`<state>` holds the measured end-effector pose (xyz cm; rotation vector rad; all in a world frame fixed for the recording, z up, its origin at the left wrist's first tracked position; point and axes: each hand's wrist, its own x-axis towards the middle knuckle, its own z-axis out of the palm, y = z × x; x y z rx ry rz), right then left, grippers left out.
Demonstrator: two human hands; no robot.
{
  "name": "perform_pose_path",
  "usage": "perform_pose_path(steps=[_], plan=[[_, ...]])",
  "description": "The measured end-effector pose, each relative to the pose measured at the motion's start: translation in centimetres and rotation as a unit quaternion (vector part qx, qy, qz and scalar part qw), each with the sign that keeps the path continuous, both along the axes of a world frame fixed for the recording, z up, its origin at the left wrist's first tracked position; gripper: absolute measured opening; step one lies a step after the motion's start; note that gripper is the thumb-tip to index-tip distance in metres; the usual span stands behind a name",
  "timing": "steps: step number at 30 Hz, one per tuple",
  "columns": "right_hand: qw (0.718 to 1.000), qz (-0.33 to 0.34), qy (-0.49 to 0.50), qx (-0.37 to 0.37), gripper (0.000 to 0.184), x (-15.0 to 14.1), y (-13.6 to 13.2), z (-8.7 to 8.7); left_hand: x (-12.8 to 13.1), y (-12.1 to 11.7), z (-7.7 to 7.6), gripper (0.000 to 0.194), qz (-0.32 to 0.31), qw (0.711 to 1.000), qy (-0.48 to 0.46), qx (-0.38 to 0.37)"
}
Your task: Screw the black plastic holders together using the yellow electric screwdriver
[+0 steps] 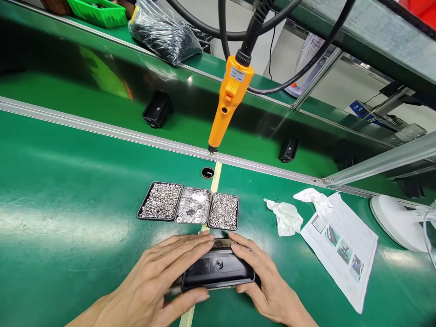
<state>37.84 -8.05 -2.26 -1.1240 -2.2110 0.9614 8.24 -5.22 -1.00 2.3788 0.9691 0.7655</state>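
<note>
A black plastic housing (218,268) with a small round hole in its middle lies on the green bench in front of me. My left hand (160,277) grips its left end, fingers along the top edge and thumb under the near edge. My right hand (264,277) clasps its right end, fingertips meeting the left ones at the top. Just beyond stand three small trays: screws (160,201), washers (194,205) and small rings (223,211). An orange electric screwdriver (230,102) hangs tip-down above them.
Two more black housings (156,110) (289,150) ride the conveyor belt behind the aluminium rail (102,129). A white crumpled cloth (286,217) and an illustrated instruction sheet (340,247) lie to the right, a white fan base (398,220) further right. A bag of black parts (163,32) sits far back.
</note>
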Motion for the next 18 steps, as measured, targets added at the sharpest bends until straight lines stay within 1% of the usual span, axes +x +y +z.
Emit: perform_pose_path(steps=[3, 6, 9, 11, 13, 15, 16, 18], plan=[[1.000, 0.005, 0.006, 0.018, 0.061, -0.1, 0.1, 0.0, 0.0, 0.2, -0.2, 0.079, -0.010, 1.000, -0.003, -0.002], [0.999, 0.007, -0.001, 0.044, 0.062, -0.3, 0.1, -0.4, -0.1, 0.4, -0.8, 0.078, -0.014, 1.000, -0.013, -0.008], [0.996, 0.007, -0.010, 0.085, 0.061, -0.3, 0.2, -1.1, -0.1, 0.4, -1.4, 0.072, -0.011, 1.000, -0.023, -0.002], [0.993, 0.011, -0.003, 0.117, 0.062, -0.2, 0.3, -1.8, -0.3, 0.1, -1.3, 0.068, -0.004, 1.000, -0.022, 0.014], [0.991, 0.017, 0.007, 0.134, 0.065, -0.1, 0.4, -2.4, -0.5, 0.0, -0.8, 0.068, -0.008, 1.000, -0.006, 0.014], [0.992, 0.016, 0.019, 0.123, 0.068, 0.1, 0.4, -2.9, -0.9, 0.4, 0.1, 0.065, -0.012, 1.000, 0.014, -0.022], [0.994, 0.011, 0.033, 0.108, 0.070, 0.2, 0.4, -3.1, -1.0, 0.9, 0.6, 0.057, -0.005, 0.999, 0.019, -0.051], [0.994, -0.024, 0.085, 0.068, 0.071, 0.2, 0.3, -3.2, -1.2, 2.7, 1.4, 0.035, 0.036, 0.995, 0.014, -0.092]])
